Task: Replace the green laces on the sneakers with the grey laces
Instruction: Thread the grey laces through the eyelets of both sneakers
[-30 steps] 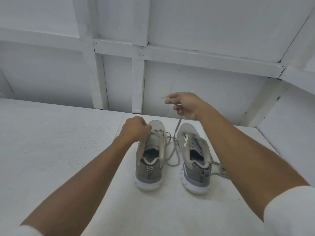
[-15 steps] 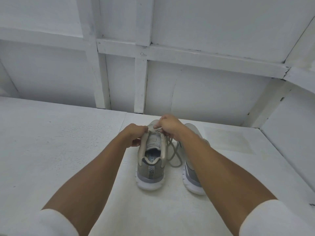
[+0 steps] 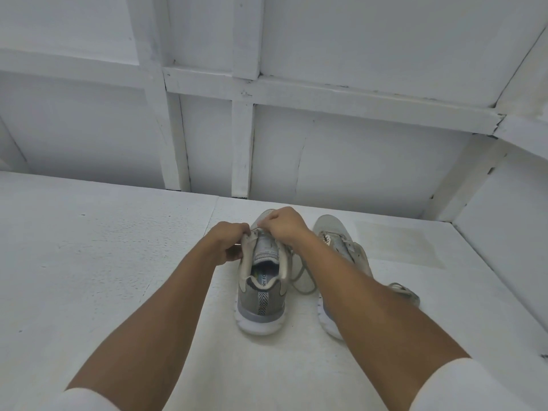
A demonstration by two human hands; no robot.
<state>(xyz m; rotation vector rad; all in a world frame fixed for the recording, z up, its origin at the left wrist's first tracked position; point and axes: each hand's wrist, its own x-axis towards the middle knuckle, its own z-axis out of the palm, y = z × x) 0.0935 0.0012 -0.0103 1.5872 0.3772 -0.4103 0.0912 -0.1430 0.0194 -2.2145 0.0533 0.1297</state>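
White painted table (image 3: 103, 262), on which both shoes are stood. Left hand (image 3: 226, 243): fingers curled, left eyelet flap gripped. Left sneaker (image 3: 261, 304): grey mesh, beige trim, white sole, heel nearest the viewer, tongue exposed. Right hand (image 3: 286, 226): curled, grey lace (image 3: 308, 291) pinched at the eyelets, slack looped between the shoes. Right sneaker (image 3: 341, 244): placed just beside, partly hidden by the forearm.

Both bare forearms reach forward out of white sleeves (image 3: 86, 400) and converge. The left hand (image 3: 229, 243) is curled, knuckles up, its fingers gripping the left eyelet flap of the grey mesh sneaker with a white sole (image 3: 259, 304). The right hand (image 3: 286, 225) sits just beside it, thumb and forefinger pinching the thin grey lace (image 3: 305, 290).
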